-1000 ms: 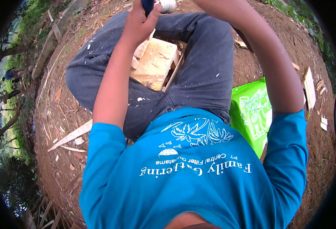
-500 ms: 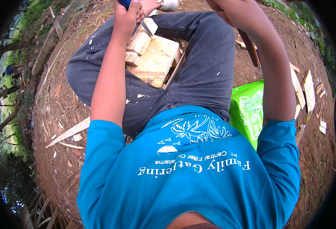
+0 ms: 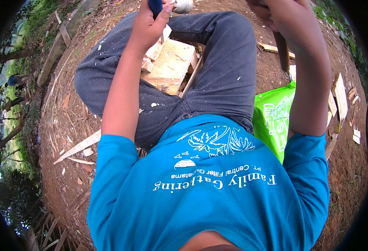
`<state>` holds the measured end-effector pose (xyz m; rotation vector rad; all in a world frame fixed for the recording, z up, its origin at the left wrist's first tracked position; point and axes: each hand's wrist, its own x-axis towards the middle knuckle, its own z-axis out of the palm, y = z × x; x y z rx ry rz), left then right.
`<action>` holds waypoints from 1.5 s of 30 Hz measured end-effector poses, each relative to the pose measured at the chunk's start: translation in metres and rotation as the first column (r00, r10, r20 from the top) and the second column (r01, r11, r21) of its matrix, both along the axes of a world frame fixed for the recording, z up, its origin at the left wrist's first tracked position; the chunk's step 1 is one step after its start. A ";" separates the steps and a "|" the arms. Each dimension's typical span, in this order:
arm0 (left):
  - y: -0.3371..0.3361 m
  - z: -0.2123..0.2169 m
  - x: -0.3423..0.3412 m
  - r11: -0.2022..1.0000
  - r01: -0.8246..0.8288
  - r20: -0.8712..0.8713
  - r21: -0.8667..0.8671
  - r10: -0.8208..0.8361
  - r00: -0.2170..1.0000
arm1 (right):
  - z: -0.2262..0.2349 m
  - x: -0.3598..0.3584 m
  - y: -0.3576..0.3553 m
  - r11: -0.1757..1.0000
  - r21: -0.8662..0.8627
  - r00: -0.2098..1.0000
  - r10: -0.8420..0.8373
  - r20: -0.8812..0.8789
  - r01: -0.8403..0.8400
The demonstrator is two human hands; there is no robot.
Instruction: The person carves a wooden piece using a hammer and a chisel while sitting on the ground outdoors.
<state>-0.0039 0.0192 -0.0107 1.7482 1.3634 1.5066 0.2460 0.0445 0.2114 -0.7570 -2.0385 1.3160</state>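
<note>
My left hand [image 3: 149, 27] is closed around the blue handle of a chisel [image 3: 155, 7] at the top of the view; its blade is hidden now. Just below that hand, a pale piece of cut wood [image 3: 154, 51] rests on a thicker wooden block [image 3: 173, 58] between my bent legs. At the upper right, my right hand [image 3: 282, 14] is raised, its fingers wrapped round the brown wooden handle [image 3: 282, 52] of a tool. The handle's lower end sticks out below the fist, and the tool's head is out of view.
A bright green bag [image 3: 271, 117] lies beside my right thigh. Wood offcuts [image 3: 339, 98] are scattered on the brown soil to the right, and a long pointed splinter [image 3: 80, 146] lies to the left. A pale round object [image 3: 183, 6] stands beyond my legs.
My left hand has shifted a little right, and the chisel blade, earlier seen against the cut wood, no longer shows. My right hand has moved right with the wooden-handled tool, whose handle hangs more upright.
</note>
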 end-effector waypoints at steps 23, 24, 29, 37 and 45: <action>-0.006 0.007 0.009 0.992 0.025 -0.107 -0.121 -0.038 0.993 | -0.053 -0.033 0.017 0.950 0.312 0.966 -0.097 0.241 0.018; -0.006 0.005 0.006 0.991 0.021 -0.101 -0.134 -0.034 0.994 | -0.047 -0.035 0.015 0.949 0.308 0.988 -0.103 0.119 0.062; 0.002 -0.008 0.006 0.998 -0.030 -0.176 0.062 0.040 0.983 | -0.070 -0.036 0.030 0.947 0.319 0.915 -0.093 0.392 -0.040; -0.004 0.001 -0.020 0.964 0.146 0.671 -0.222 0.043 0.740 | -0.032 0.000 0.002 0.968 -0.207 0.976 -0.105 0.190 0.144; -0.015 0.012 -0.005 0.968 0.074 0.291 -0.240 -0.001 0.957 | -0.040 0.008 -0.004 0.966 -0.247 0.982 -0.036 0.183 0.082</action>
